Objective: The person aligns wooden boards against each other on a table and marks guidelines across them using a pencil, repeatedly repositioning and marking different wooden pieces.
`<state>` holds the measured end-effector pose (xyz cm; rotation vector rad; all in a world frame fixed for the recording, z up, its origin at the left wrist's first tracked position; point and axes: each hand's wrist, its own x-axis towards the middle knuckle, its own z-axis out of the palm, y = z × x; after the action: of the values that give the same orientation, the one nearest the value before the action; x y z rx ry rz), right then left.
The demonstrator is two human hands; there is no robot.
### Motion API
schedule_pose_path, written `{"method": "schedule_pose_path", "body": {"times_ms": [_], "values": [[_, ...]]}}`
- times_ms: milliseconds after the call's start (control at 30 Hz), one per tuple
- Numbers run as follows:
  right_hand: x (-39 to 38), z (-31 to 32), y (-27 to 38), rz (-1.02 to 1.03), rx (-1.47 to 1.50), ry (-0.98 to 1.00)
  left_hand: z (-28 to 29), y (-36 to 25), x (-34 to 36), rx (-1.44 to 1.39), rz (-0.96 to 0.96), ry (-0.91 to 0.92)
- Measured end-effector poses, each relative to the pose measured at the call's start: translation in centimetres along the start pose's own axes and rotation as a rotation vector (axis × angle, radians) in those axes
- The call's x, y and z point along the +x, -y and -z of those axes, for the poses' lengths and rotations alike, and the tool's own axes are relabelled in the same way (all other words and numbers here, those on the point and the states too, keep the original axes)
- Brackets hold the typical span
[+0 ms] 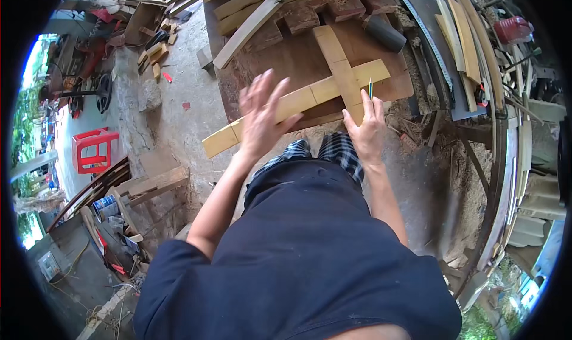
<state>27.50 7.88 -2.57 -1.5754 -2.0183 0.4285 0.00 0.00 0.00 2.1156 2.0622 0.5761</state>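
Note:
Two pale yellow boards lie crossed on a brown wooden bench top: a long one slanting up to the right with dark cross marks, and a shorter one over it. My left hand, slightly blurred, is open with fingers spread over the long board; whether it touches the wood is unclear. My right hand holds a slim green pencil pointing up and is at the lower end of the shorter board, its thumb against that board.
Loose planks and a dark grey cylinder lie along the bench's back. Stacked strips and a red jug are at right. A red plastic stool, small wood blocks and scrap timber are at left.

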Motion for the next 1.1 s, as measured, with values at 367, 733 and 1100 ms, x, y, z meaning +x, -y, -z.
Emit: {"method": "schedule_pose_path", "body": {"times_ms": [367,733,1100], "values": [[-0.6,1.6,1.8,-0.186,0.281,-0.181,4.0,9.7,-10.5,0.134,0.184,0.088],[-3.2,1.7,3.6,-0.068,0.111,-0.185,2.8,8.2,-7.8,-0.87,0.574,0.401],[-5.4,-1.3,8.4,0.206,0.234,0.145,0.7,6.1,-10.4,-1.117,0.797,0.174]]}}
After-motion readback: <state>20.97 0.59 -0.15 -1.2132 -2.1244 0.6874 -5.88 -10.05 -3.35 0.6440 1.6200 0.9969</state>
